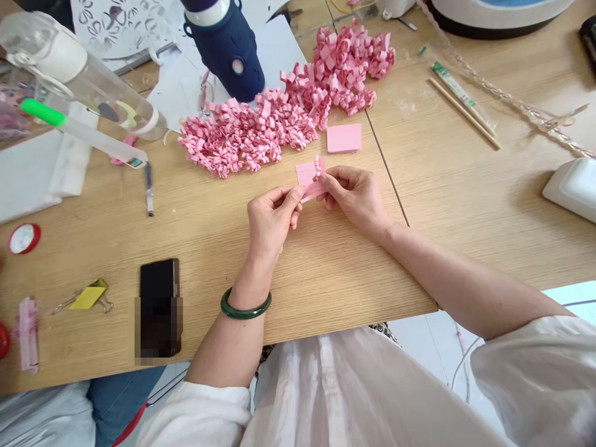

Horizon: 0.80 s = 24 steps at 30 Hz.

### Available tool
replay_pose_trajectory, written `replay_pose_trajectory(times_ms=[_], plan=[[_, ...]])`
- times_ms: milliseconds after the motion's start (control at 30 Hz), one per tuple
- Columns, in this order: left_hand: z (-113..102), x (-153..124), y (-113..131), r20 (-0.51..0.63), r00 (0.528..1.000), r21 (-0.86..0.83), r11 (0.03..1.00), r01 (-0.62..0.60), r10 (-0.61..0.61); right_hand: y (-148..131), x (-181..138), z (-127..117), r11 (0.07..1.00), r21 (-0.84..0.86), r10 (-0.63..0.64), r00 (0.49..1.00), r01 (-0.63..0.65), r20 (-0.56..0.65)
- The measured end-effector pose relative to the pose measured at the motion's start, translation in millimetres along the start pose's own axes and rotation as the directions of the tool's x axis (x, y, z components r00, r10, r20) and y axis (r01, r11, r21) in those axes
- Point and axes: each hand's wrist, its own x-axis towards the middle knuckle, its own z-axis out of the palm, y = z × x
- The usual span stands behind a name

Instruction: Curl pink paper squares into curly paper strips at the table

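Observation:
Between my two hands a small pink paper strip (pixel 311 191) is stretched, slightly tilted. My left hand (pixel 272 217) pinches its left end between thumb and fingers. At the other end, my right hand (pixel 356 195) is closed on the strip, and a row of pale pink curled loops (pixel 317 166) stands up beside its fingertips. Just behind the strip is a pink paper piece (pixel 305 172); whether it is joined to the strip I cannot tell. A stack of pink paper rectangles (pixel 343 138) lies beyond my right hand. Behind both hands spreads a long heap of pink curled paper flowers (pixel 261 127).
A dark blue bottle (pixel 228 49) stands behind the heap, with a clear bottle (pixel 107 87) and a green-capped tube (pixel 84 130) to its left. A phone (pixel 159 279) and a yellow binder clip (pixel 88 296) lie left. Wrapped chopsticks (pixel 460 105) and a braided cord (pixel 503 93) are right.

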Motion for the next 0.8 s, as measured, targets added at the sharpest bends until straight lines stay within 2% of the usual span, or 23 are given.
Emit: replay_pose_trajectory(times_ms=[167,367,533,667,800], plan=[[-0.5,1.5,-3.2,-0.049,0.999,0.014,1.0,0.012,-0.011,0.5,0.0,0.1,1.0,-0.002,-0.008,1.0,0.008,0.012],[-7.0,3.1,-4.7,-0.101,0.985,0.159,0.979,-0.126,0.143,1.3,-0.6,-0.4,0.999,0.036,0.021,0.998,-0.023,0.052],[-6.2,2.5,-3.3,-0.078,0.993,0.138,0.987,-0.083,0.094,4.6,-1.1,1.1,0.997,0.074,0.01,0.989,-0.021,0.145],[-3.4,1.7,-3.5,-0.071,0.994,0.109,0.991,-0.076,0.084,7.3,-0.5,1.7,0.999,0.033,0.002,0.99,-0.007,0.142],[-2.2,1.5,-3.0,-0.072,0.996,0.091,0.995,-0.047,0.054,8.5,-0.3,1.1,0.996,-0.084,-0.009,0.993,0.019,0.114]])
